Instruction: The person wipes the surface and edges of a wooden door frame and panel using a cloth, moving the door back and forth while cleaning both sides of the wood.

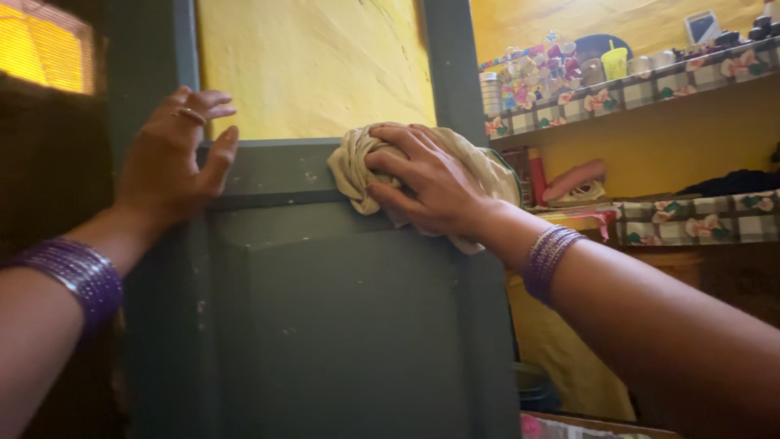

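Two hands work the door [325,325]. Right hand [422,183] grips a cloth [357,162] against its crossrail; left hand [175,154], open, lies flat there, bracing.

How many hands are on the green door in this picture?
2. The left hand rests flat on the door at its left side; the right hand presses a cream cloth against the middle rail.

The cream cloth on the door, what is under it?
Under the cream cloth lies the grey-green door, along its horizontal rail. The right hand presses on top. The patch of rail beneath is covered, so its state cannot be seen.
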